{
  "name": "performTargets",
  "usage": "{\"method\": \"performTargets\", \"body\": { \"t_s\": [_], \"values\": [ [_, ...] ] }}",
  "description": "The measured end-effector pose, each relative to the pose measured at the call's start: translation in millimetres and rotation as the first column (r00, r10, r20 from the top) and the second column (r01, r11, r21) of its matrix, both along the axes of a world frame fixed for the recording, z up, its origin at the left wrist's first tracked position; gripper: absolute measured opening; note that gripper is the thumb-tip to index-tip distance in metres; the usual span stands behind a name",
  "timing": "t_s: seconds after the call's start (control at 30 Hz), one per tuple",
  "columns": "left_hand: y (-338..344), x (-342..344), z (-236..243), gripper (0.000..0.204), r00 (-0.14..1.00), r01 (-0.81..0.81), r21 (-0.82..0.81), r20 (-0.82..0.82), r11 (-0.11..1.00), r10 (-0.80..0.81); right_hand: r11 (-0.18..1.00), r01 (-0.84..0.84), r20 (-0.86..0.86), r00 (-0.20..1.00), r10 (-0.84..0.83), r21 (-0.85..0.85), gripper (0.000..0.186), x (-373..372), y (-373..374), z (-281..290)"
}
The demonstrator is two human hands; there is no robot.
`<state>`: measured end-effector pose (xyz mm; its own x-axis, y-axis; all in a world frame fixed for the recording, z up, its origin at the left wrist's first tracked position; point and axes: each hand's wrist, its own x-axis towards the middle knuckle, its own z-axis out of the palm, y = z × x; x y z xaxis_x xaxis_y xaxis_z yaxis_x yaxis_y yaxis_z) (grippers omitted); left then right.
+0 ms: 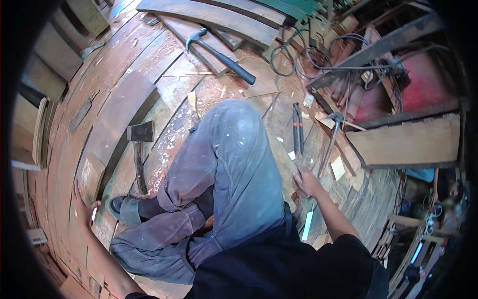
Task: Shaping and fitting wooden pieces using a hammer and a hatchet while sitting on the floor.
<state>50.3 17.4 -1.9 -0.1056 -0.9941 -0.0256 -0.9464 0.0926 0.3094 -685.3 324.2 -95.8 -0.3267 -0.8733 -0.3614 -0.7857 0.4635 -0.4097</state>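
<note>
At the left, my left hand [85,208] has its thumb and fingers spread around the near end of a short wooden block [92,177], seemingly touching it. The block lies against a long, thick plank [118,107]. My right hand [307,183] is closed low over the floor, right of my raised knee. What it grips is mostly hidden; a dull, greyish piece shows beside the fingers. Just beyond that hand lie pincers [298,128] with dark handles and orange bands. To their right is a claw hammer [332,137] with a metal shaft.
A hatchet [139,152] with a rough wooden handle lies beside my left foot. Another claw hammer [221,57], dark-handled, rests across boards ahead. Cables [318,60] tangle at the far right near a wooden box side [406,142]. Boards [55,55] lean along the left.
</note>
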Motion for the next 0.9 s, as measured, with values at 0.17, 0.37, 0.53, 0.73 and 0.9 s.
{"method": "performTargets", "body": {
  "t_s": [0.17, 0.37, 0.53, 0.73, 0.9],
  "values": [
    [2, 79, -68, 0.121, 0.953, 0.047, -0.052, 0.302, 0.998, -0.029, 0.991, -0.011, -0.099, 0.995, -0.002, -0.136, 0.039, -8, 17, 8],
    [-13, 92, -94, 0.108, 0.863, -0.174, -0.149, 0.453, 0.973, 0.224, 0.932, 0.305, -0.026, 0.948, -0.316, -0.196, 0.028, -79, 63, 15],
    [-21, 69, -87, 0.112, 0.891, -0.048, -0.159, 0.439, 0.986, 0.114, 0.961, 0.277, -0.235, 0.936, -0.264, 0.024, 0.033, -105, 147, -12],
    [-11, 40, -69, 0.123, 0.821, -0.338, 0.022, 0.495, 0.941, 0.283, 0.772, 0.351, 0.318, 0.762, -0.564, 0.53, 0.042, -30, 169, -11],
    [4, 49, -70, 0.122, 0.849, -0.331, -0.032, 0.426, 0.943, 0.313, 0.862, 0.306, 0.462, 0.745, -0.481, 0.404, 0.03, 27, 194, -22]
  ]
}}
